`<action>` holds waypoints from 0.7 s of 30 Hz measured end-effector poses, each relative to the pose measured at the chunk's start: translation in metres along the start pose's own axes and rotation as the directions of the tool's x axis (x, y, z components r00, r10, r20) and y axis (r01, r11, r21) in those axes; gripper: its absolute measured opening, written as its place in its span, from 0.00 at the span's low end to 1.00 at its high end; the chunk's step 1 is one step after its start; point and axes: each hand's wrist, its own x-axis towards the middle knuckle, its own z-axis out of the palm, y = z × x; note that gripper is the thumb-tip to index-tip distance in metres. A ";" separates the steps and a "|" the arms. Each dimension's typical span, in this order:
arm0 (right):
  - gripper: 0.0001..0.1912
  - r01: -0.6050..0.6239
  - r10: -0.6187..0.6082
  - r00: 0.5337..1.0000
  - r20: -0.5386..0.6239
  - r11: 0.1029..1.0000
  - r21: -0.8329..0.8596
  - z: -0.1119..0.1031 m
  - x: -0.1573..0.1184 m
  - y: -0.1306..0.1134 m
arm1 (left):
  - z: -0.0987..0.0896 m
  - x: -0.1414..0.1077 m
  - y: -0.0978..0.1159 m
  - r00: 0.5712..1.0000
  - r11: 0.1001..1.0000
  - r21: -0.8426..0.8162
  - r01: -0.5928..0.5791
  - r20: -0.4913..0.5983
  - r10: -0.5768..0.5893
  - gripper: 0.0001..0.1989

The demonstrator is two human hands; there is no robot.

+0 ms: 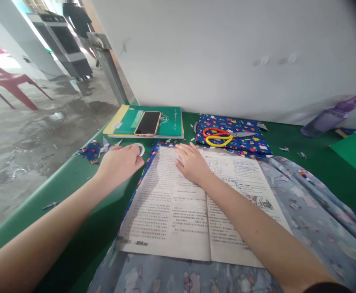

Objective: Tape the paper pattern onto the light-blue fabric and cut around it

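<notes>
Our fingers are working on the tape ring and the printed sheet.

We are curling our left hand (118, 165) fingers around the tape ring (140, 149), just left of the printed sheet (196, 203); our right hand (193, 163) is pressing flat, fingers spread, on the sheet's far edge. The scissors (225, 137) are lying beyond, the table edge (59, 179) well left.

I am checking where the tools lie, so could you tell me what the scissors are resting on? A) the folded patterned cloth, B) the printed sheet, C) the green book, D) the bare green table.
A: the scissors with red and yellow handles lie on the folded patterned cloth, beyond the printed sheet that the right hand presses flat.
</notes>
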 end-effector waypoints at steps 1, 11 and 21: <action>0.20 0.008 -0.008 1.000 -0.024 1.000 -0.001 -0.002 0.000 -0.001 | -0.002 -0.001 0.007 0.998 0.998 -0.065 0.022 -0.062 -0.026 0.09; 0.19 0.214 -0.194 0.953 -0.234 0.975 0.062 -0.008 -0.002 -0.010 | 0.010 -0.014 0.042 0.838 0.813 -0.377 -0.443 -0.496 0.227 0.01; 0.26 0.198 -0.187 0.978 -0.095 0.972 0.130 -0.006 -0.002 -0.011 | 0.016 -0.014 0.037 0.868 0.834 -0.392 -0.388 -0.459 0.188 0.10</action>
